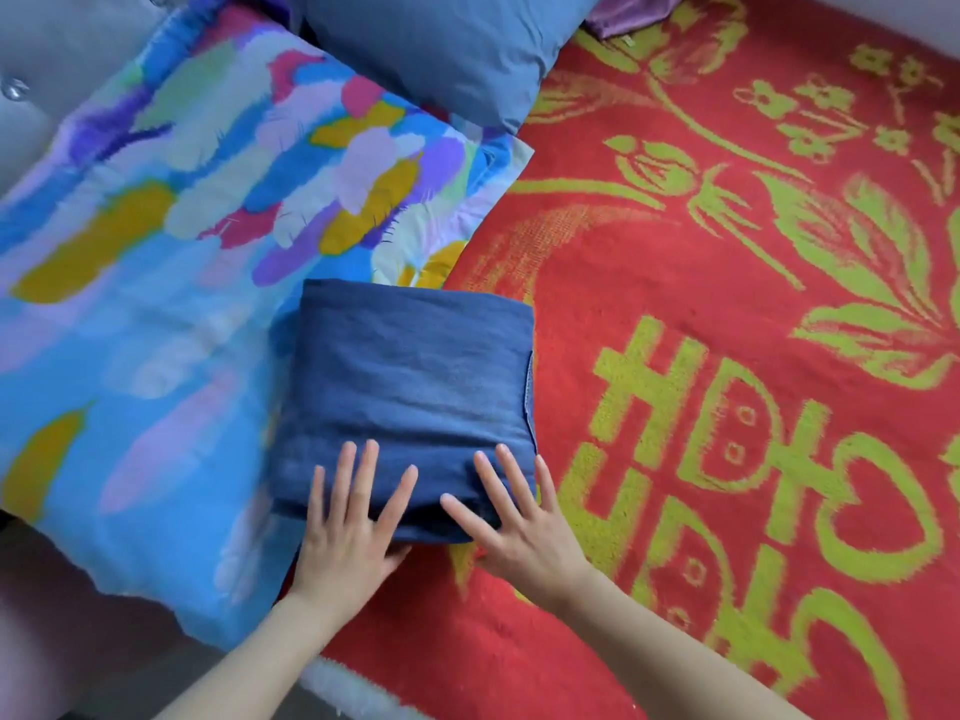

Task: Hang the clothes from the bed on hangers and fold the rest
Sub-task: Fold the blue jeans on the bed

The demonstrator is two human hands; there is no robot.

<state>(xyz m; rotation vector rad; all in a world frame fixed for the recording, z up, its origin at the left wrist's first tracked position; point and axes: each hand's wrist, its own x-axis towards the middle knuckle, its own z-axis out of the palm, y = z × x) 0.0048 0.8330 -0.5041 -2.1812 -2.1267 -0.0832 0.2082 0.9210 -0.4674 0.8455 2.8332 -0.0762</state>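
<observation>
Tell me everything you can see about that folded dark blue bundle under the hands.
The dark blue denim-like garment is folded into a squarish bundle with creases and a pale-stitched seam along its right edge. It lies flat, straddling the multicoloured quilt and the red and green blanket. The left hand and right hand rest flat on its near edge, fingers straight.

Bed (779,537) w/ red-green blanket (597,241); on it lie colourful quilt (156,304), blue pillow (447,49), purple cloth (623,13), folded denim garment (415,376).
</observation>
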